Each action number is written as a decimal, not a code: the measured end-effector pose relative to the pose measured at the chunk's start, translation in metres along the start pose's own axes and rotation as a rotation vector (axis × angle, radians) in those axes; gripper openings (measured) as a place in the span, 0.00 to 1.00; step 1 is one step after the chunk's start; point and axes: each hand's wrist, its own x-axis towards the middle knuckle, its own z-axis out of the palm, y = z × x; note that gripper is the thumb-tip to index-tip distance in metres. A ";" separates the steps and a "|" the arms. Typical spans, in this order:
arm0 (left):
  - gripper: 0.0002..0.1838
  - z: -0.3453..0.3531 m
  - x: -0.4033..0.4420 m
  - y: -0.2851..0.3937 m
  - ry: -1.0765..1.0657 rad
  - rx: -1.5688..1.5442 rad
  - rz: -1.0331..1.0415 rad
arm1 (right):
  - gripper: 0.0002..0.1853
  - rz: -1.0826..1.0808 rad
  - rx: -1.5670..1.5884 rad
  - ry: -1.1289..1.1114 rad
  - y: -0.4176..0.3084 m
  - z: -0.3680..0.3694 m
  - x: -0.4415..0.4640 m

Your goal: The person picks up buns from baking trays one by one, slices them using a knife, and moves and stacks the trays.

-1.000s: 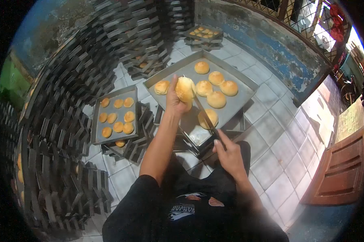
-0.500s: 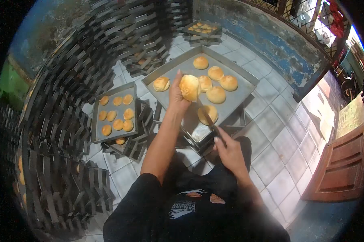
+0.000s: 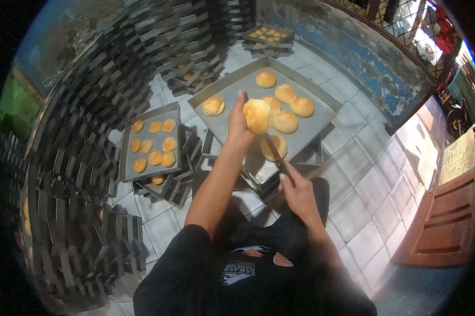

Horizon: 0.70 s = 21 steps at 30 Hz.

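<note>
The bun [image 3: 259, 116] is in the middle of the frame, above the large tray [image 3: 316, 129], cupped in the left hand [image 3: 239, 126]; one digit presses along its left edge, and I cannot tell how the hidden fingers sit. The right hand [image 3: 300, 195] has its fingers curled tightly round the handle of a knife [image 3: 277, 154], whose blade meets the bun, behind or inside it. Slicing seems the step in hand; the next stroke calls for a steady bun and fingers clear of the edge. Loose buns [image 3: 286, 122] crowd close by, one under the knife. A smaller tray [image 3: 169, 113] lies left, tray stacks [image 3: 100, 105] upper left
</note>
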 end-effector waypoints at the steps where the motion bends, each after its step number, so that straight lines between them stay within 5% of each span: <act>1: 0.24 0.000 -0.004 0.001 0.006 0.000 0.003 | 0.24 0.001 0.001 -0.006 -0.001 0.000 0.002; 12: 0.30 0.010 -0.018 -0.006 0.104 0.015 -0.114 | 0.24 -0.011 0.033 -0.049 -0.001 0.007 0.026; 21: 0.30 -0.018 0.071 0.043 0.184 0.041 0.049 | 0.25 0.365 0.169 -0.212 0.010 -0.051 -0.044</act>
